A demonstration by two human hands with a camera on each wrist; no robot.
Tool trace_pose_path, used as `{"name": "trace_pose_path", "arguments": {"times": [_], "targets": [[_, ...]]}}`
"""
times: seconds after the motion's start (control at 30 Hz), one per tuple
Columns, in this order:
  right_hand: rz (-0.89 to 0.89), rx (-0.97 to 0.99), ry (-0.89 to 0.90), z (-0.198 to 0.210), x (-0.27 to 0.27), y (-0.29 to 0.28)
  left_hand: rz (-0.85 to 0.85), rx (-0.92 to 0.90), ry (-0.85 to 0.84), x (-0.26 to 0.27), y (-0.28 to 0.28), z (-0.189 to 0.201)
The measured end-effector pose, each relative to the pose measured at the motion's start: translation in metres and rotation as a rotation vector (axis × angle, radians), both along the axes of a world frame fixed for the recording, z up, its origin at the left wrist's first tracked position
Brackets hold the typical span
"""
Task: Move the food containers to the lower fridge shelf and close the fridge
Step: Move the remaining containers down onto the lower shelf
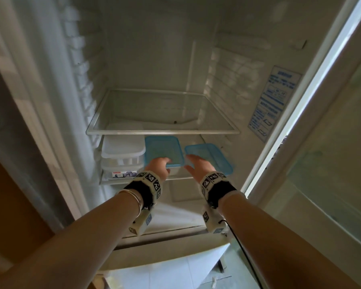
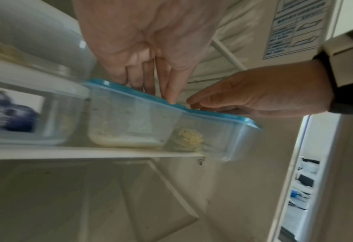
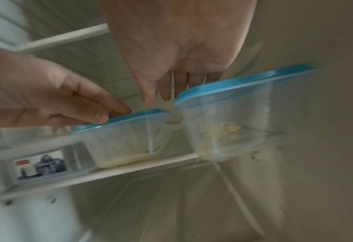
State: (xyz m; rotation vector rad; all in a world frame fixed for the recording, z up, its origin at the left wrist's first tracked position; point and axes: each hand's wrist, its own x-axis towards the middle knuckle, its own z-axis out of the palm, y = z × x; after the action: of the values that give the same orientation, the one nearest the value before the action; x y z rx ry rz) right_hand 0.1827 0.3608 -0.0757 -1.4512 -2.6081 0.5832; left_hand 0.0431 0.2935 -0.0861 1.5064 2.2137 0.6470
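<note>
Both of my hands are inside the open white fridge, at the lower glass shelf. The upper glass shelf carries nothing that I can see, so I judge the moving is almost done.

My left hand has its fingers straight and close together, and they rest on the lid of the left clear plastic container with a blue lid, which stands fully on the lower shelf. It holds a pale, creamy layer at the bottom.

My right hand has relaxed fingers, a little apart. They hang at the 9 o'clock edge of the right clear plastic container with a blue lid and grip nothing; whether they touch its lid I cannot tell. This container has small yellowish crumbled food inside. It seems to stick out past the front edge of the shelf, so I think it needs a push toward 12 o'clock.

At 9 o'clock from the 2 blue-lidded ones stand 2 stacked clear containers with white lids; the lower one has a label with a dark blue picture, and its content is not clear to me.

What remains: seat the right container, pull out my hands, and close the fridge door.
</note>
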Motion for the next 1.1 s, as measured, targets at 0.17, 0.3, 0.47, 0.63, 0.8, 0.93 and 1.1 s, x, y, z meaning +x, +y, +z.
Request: {"name": "trace_pose_path", "arguments": {"times": [0.17,0.3,0.47,0.63,0.8,0.93,1.1], "targets": [[-0.123,0.016,-0.020,-0.007,0.039,0.002,-0.133,0.002,-0.031,0.038,0.010,0.000],[-0.182,0.030,-0.025,-0.014,0.058,0.000,-0.215,-0.004,-0.027,0.061,0.020,-0.001],[-0.182,0.009,0.005,-0.020,0.071,-0.001,-0.195,0.003,-0.031,0.075,0.030,-0.008],[-0.141,-0.072,-0.052,-0.010,0.061,0.010,-0.177,0.022,0.007,0.068,0.036,-0.006],[-0.114,-0.070,-0.068,-0.006,0.050,0.020,-0.108,0.051,0.011,0.051,0.042,-0.007],[-0.131,-0.076,-0.053,-0.009,0.039,0.029,-0.065,0.054,-0.040,0.040,0.048,-0.009],[-0.130,-0.098,-0.040,-0.005,0.033,0.039,-0.026,0.044,-0.133,0.029,0.058,-0.011]]}}
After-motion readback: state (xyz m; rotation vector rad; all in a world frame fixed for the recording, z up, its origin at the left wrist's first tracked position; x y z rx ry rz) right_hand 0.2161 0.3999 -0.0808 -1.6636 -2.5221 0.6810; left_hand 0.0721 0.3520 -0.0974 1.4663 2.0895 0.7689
